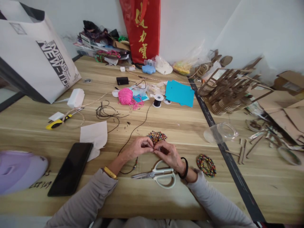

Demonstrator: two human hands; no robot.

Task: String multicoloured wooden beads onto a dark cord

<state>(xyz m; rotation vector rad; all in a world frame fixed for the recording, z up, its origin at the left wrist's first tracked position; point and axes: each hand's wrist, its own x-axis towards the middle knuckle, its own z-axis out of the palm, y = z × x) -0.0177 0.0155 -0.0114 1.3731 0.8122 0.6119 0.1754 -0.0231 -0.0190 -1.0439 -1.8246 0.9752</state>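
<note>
My left hand and my right hand meet fingertip to fingertip in front of a pile of small coloured beads. A tiny reddish bead shows at the right fingertips, pinched there. The left thumb and forefinger are pressed together on a thin black cord, whose end is hidden by the fingers. Below the left hand, a few beads hang on the black cord, which runs back to a spool. White-handled scissors lie under my right wrist, blades pointing left.
A coil of strung beads lies right of my right wrist. A black phone, white paper and yellow cutter are at left. Behind are pink yarn and blue sheets. Brown wooden pieces crowd the right.
</note>
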